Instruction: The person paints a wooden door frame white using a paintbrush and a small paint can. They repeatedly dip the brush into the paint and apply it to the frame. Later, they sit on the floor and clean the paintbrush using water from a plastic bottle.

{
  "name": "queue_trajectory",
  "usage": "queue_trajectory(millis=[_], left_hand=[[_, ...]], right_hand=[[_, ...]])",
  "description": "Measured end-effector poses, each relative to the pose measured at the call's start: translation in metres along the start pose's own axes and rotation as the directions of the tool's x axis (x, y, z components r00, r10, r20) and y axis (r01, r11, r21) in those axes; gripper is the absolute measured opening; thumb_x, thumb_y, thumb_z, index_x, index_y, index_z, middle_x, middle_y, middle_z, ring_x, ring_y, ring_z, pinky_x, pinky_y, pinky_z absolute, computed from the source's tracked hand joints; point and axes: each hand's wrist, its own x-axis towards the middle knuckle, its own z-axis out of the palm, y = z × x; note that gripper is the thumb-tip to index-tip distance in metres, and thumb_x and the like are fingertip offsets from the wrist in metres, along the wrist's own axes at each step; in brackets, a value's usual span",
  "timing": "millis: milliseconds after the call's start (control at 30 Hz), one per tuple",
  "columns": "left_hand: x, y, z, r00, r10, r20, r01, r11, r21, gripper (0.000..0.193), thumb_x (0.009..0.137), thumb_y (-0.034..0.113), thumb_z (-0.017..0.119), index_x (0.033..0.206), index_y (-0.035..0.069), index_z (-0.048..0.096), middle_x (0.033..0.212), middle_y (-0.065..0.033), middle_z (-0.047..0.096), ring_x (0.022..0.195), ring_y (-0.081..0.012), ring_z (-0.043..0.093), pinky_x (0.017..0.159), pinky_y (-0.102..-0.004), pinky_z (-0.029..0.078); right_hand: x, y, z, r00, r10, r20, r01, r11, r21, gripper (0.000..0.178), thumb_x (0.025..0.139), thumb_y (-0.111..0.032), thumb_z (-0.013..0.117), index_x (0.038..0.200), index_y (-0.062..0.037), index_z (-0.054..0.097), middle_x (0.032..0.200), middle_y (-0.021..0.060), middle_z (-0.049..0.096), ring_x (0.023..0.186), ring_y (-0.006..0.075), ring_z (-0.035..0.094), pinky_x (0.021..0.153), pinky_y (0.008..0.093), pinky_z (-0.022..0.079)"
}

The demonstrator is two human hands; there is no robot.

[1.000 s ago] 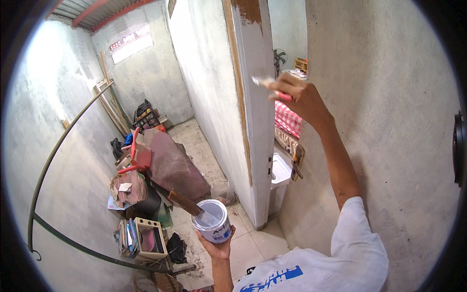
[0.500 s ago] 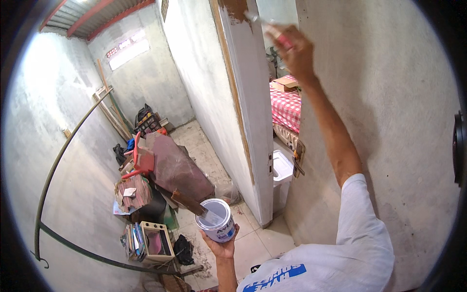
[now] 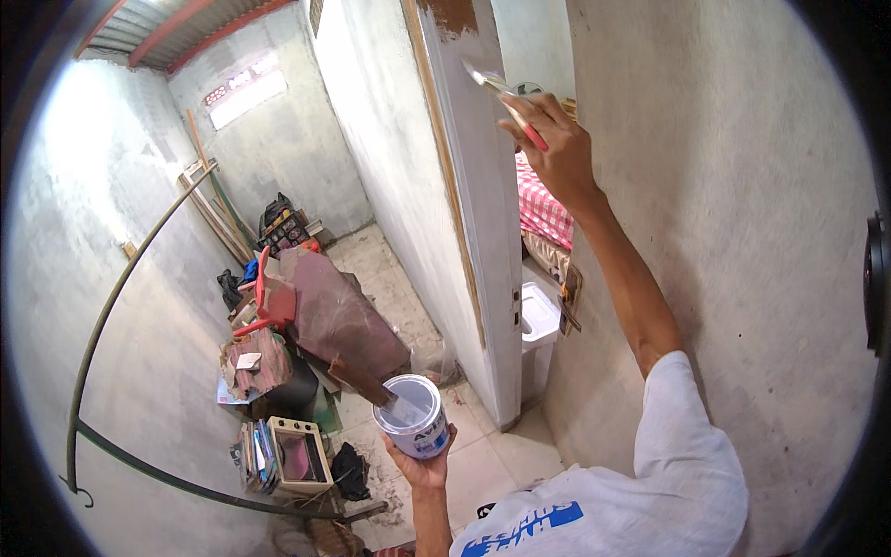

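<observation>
My right hand [image 3: 557, 148] is raised and closed round a paintbrush [image 3: 532, 136] with a red-ended handle. The white bristles touch or nearly touch the door frame [image 3: 469, 111], which is coated white below a bare brown patch [image 3: 457, 19] at its top. Low in front of me, my left hand [image 3: 424, 467] grips a paint can [image 3: 418, 436] from beneath and around its side. A brown wooden stick [image 3: 357, 382], its end whitened, leans over the rim into the pale paint inside.
Left of the frame lie a maroon panel [image 3: 339, 306], a red plastic chair [image 3: 274, 297], a small oven [image 3: 299, 455] and stacked books. A bent metal pole [image 3: 111, 297] crosses the left side. Beyond the doorway are a checked red cloth [image 3: 546, 209] and a white lidded bin [image 3: 536, 320].
My right hand and the brush have come down along the door frame, from beside the brown patch to the white part below. The can stays nearly in place in my left hand.
</observation>
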Motion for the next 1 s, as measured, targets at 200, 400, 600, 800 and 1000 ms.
queue_trajectory(millis=[200, 400, 600, 800, 1000], left_hand=[[-0.002, -0.002, 0.003, 1.0, 0.013, -0.006, -0.013, 1.0, -0.023, 0.084, 0.088, 0.063, 0.065, 0.151, 0.012, 0.04, 0.139, -0.0217, 0.054, 0.125, -0.0428, 0.056, 0.093, -0.0608, 0.052], [-0.001, -0.003, 0.002, 1.0, 0.005, -0.002, -0.005, 1.0, -0.016, 0.082, 0.089, 0.061, 0.065, 0.151, 0.014, 0.04, 0.142, -0.0201, 0.053, 0.128, -0.0423, 0.053, 0.097, -0.0623, 0.05], [-0.002, -0.003, -0.001, 1.0, 0.004, -0.023, -0.005, 0.999, -0.052, 0.084, 0.087, 0.06, 0.068, 0.151, 0.014, 0.04, 0.143, -0.0205, 0.051, 0.131, -0.042, 0.051, 0.098, -0.0617, 0.05], [-0.001, -0.001, 0.001, 0.999, 0.01, -0.049, -0.011, 0.999, -0.037, 0.087, 0.085, 0.065, 0.067, 0.151, 0.014, 0.04, 0.139, -0.0202, 0.055, 0.127, -0.0415, 0.055, 0.094, -0.0595, 0.053], [-0.002, -0.002, -0.002, 0.995, 0.018, -0.102, -0.019, 1.0, -0.005, 0.087, 0.088, 0.067, 0.062, 0.151, 0.011, 0.04, 0.138, -0.0232, 0.054, 0.125, -0.0433, 0.055, 0.088, -0.0608, 0.055]], right_hand=[[0.006, -0.001, -0.031, 0.974, -0.03, 0.226, 0.041, 0.998, -0.045, 0.035, 0.088, -0.021, 0.077, 0.121, -0.0109, 0.071, 0.101, 0.0073, 0.07, 0.081, 0.0212, 0.071, 0.07, 0.0342, 0.059], [0.079, 0.031, -0.011, 0.995, -0.09, 0.052, 0.079, 0.979, 0.186, 0.03, 0.088, -0.012, 0.073, 0.117, -0.0067, 0.07, 0.096, 0.0121, 0.07, 0.088, 0.027, 0.069, 0.075, 0.0371, 0.055], [-0.074, -0.003, -0.011, 0.97, -0.02, 0.242, 0.038, 0.997, -0.073, 0.041, 0.088, -0.02, 0.075, 0.128, -0.0151, 0.066, 0.113, 0.0094, 0.071, 0.094, 0.0266, 0.072, 0.075, 0.037, 0.061], [-0.157, -0.063, -0.052, 0.662, 0.131, 0.738, -0.17, 0.985, -0.022, 0.044, 0.085, -0.025, 0.077, 0.128, -0.0195, 0.068, 0.107, 0.0044, 0.071, 0.086, 0.0221, 0.072, 0.071, 0.0336, 0.061], [-0.025, -0.003, -0.035, 0.827, -0.057, 0.56, 0.098, 0.994, -0.043, 0.032, 0.09, -0.03, 0.073, 0.121, -0.0198, 0.073, 0.099, 0.0044, 0.071, 0.08, 0.0191, 0.07, 0.068, 0.0328, 0.059]])
